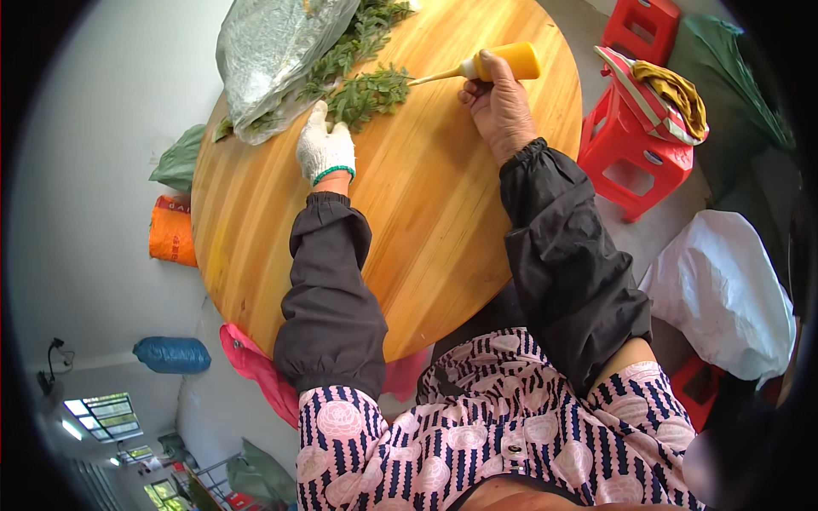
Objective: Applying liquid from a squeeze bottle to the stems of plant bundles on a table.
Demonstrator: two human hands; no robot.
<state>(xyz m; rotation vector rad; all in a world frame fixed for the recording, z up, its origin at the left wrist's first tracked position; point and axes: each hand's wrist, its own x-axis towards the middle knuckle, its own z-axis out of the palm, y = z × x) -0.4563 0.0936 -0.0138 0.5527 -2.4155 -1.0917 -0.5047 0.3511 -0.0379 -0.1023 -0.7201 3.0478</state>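
Note:
My left hand [326, 152], in a white knit glove with a green cuff, is closed at the near end of a green leafy sprig [371, 95]. Its fingertips are partly hidden, and the pinched stem hardly shows. In my bare right hand [498, 111] is a yellow squeeze bottle [515, 61], tilted sideways with its long thin nozzle [434, 77] pointing left. The nozzle's tip reaches the sprig's right edge. More green foliage [362, 38] lies behind, beside a clear plastic bag [281, 60].
A round wooden table [443, 221] lies under both hands. To its right stand red plastic stools [635, 162], one carrying a striped cushion and a mustard cloth [669, 89]. A white sack [724, 289] sits at the lower right. An orange bag [173, 230] is beyond the table's left edge.

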